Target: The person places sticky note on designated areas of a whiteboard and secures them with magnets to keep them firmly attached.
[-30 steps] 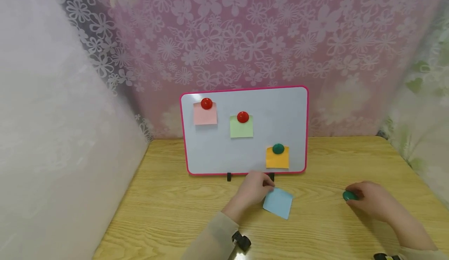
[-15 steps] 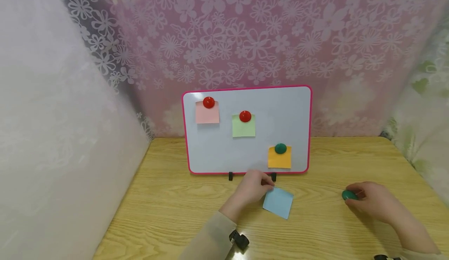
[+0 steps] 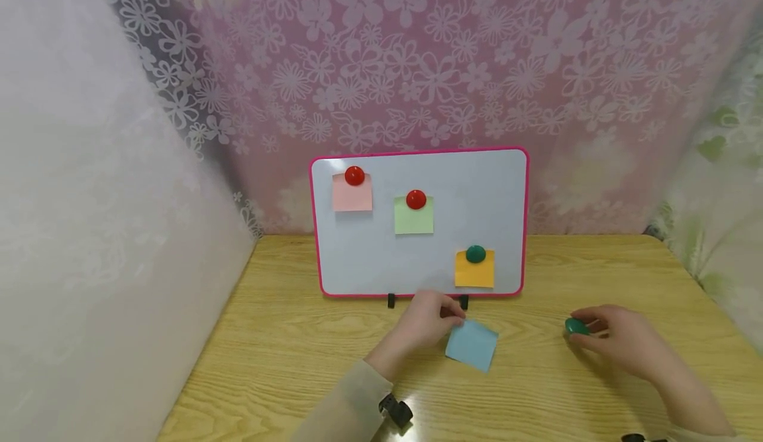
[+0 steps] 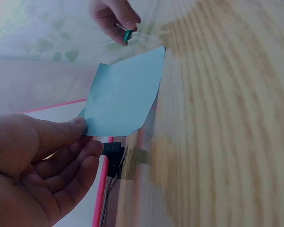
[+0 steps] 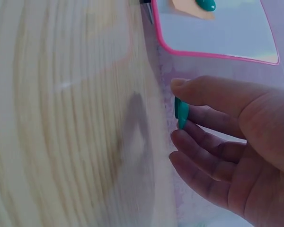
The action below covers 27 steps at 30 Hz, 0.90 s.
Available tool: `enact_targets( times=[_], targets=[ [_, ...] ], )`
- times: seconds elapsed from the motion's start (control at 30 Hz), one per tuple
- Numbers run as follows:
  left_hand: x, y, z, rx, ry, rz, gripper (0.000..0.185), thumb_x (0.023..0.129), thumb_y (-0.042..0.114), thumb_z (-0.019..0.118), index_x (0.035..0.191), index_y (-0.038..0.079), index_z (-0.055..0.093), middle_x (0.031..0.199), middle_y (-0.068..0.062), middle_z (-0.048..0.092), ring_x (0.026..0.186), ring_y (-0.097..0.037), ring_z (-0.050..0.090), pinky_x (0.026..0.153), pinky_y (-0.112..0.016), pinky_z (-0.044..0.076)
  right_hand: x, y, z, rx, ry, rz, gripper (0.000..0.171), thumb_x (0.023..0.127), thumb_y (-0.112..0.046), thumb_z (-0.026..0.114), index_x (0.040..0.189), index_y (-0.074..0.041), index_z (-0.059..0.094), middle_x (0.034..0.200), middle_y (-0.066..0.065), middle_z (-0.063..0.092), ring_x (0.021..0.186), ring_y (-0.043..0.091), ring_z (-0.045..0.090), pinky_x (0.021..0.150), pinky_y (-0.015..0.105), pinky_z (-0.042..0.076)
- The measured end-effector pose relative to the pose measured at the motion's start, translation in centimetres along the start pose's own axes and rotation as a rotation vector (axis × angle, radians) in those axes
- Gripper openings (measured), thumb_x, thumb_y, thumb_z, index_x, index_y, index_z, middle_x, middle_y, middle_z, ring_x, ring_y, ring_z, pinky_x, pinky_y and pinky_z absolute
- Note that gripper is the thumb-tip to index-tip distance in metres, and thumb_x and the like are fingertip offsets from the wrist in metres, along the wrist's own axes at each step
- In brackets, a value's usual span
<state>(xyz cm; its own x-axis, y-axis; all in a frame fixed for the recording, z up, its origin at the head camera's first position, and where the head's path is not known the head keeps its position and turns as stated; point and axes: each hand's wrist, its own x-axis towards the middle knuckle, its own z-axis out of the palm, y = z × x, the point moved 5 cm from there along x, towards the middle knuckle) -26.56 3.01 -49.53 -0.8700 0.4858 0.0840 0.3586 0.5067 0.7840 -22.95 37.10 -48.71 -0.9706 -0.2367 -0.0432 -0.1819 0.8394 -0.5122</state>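
My left hand [image 3: 426, 321] pinches a blue sticky note [image 3: 472, 345] by one corner, just in front of the whiteboard [image 3: 363, 256]. In the left wrist view the note [image 4: 125, 94] spreads out from between thumb and fingers. Off to the right, my right hand [image 3: 622, 338] holds a round green magnet [image 3: 575, 327] between thumb and fingertips, over the table. From the right wrist the magnet [image 5: 181, 112] appears edge-on, its dark underside turned toward the table. The other fingers of this hand are loosely bent.
On the whiteboard, red magnets pin a pink note [image 3: 352, 197] and a green note [image 3: 414, 220]. Another green magnet [image 3: 475, 254] holds an orange note [image 3: 474, 274] at the lower right. Black feet [image 3: 391, 301] prop the board on the wooden table [image 3: 286, 362]. Patterned curtains surround it.
My right hand has moved a little to the left with the green magnet. The left hand and the blue note stay almost where they were.
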Motion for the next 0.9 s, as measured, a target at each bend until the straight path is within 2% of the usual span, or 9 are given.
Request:
enact_targets(
  times=[0.13,0.33,0.67,0.9],
  targets=[
    [-0.4,-0.4,0.0,-0.035,0.005,0.013,0.005,0.096,0.009,0.081,0.099,0.012,0.085,0.094,0.012,0.077,0.085,0.002,0.062,0.077,-0.018,0.053,0.0,-0.9,0.3,0.017,0.023,-0.013,0.051,0.094,-0.038,0.085,0.127,0.0,0.075,0.117,0.013,0.075,0.093,0.024,0.073,0.073,0.035,0.061],
    [-1.2,-1.3,-0.7,-0.088,0.053,0.013,0.005,0.098,0.011,0.08,0.099,0.013,0.084,0.094,0.013,0.076,0.085,0.002,0.064,0.077,-0.02,0.055,0.0,-1.9,0.5,0.046,0.051,-0.04,0.047,0.093,-0.037,0.086,0.124,-0.002,0.076,0.117,0.013,0.075,0.093,0.023,0.073,0.073,0.03,0.06],
    [-2.8,-2.9,-2.2,-0.206,0.063,-0.059,0.008,0.1,0.014,0.078,0.103,0.016,0.084,0.094,0.014,0.075,0.083,-0.003,0.067,0.073,-0.025,0.057,0.3,-4.1,1.2,0.081,0.077,-0.093,0.042,0.091,-0.03,0.088,0.122,-0.004,0.077,0.116,0.008,0.075,0.094,0.022,0.072,0.074,0.026,0.06],
    [-4.0,-3.4,-3.2,-0.201,0.072,-0.053,0.008,0.1,0.016,0.079,0.105,0.018,0.084,0.098,0.012,0.076,0.085,-0.004,0.068,0.075,-0.026,0.058,1.0,-5.6,1.9,0.089,0.094,-0.145,0.038,0.091,-0.025,0.089,0.121,-0.006,0.078,0.114,0.003,0.074,0.093,0.019,0.072,0.075,0.028,0.061]
  ],
)
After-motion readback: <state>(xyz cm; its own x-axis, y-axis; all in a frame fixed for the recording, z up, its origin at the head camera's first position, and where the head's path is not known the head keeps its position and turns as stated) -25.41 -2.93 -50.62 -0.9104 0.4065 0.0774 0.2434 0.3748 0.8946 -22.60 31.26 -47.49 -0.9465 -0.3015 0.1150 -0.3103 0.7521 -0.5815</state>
